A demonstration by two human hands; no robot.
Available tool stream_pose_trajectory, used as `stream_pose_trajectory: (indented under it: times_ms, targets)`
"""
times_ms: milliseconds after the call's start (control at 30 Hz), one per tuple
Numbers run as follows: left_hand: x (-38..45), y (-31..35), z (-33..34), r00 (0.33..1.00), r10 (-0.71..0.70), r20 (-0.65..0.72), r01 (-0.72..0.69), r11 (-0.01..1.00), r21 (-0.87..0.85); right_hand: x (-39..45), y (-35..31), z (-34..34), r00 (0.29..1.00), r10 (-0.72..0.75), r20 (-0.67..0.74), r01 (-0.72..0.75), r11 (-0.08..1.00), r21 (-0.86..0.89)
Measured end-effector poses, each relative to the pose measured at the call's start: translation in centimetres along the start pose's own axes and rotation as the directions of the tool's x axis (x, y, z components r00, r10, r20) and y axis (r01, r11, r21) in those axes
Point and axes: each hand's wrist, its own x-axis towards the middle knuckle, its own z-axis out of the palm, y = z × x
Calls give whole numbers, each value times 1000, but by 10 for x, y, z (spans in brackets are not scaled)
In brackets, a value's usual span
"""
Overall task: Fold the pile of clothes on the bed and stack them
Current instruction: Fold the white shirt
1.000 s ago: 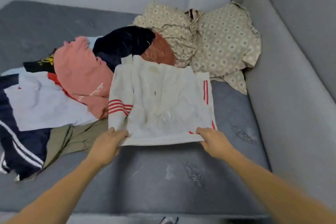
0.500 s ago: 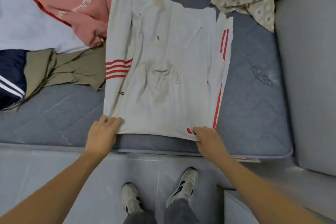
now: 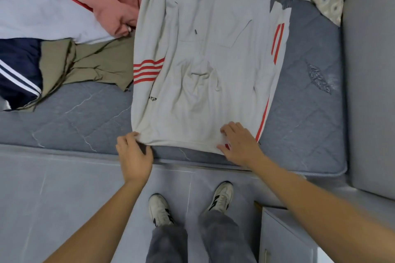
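Mattress (image 3: 85, 126) bearing white top (image 3: 203, 74): limp, light; left hand (image 3: 134, 153) pinches hem corner, right hand (image 3: 239, 143) flat on hem. Grip corners.

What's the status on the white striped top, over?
Left hand pinches hem corner. Right hand flat on white top. Sleeves folded in, top on mattress. Nothing blocking.

Single head-worn view, looking steeply down from above the near edge of the bed (image 3: 299, 113). Faces forward toward the far clothes, close over the white top (image 3: 203, 66) spread at centre. Takes in both forearms, the shoes (image 3: 159, 209) and floor (image 3: 53, 188) at the near side, and the grey headboard (image 3: 369, 70) on the right.
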Motion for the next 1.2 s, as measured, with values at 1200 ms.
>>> stream_pose_trajectory:
  times_ms: [1200]
  targets:
    - [-123, 186, 199, 649, -650, 397, 595, 108, -796, 242, -196, 11, 177, -713, 679, 980, 64, -189]
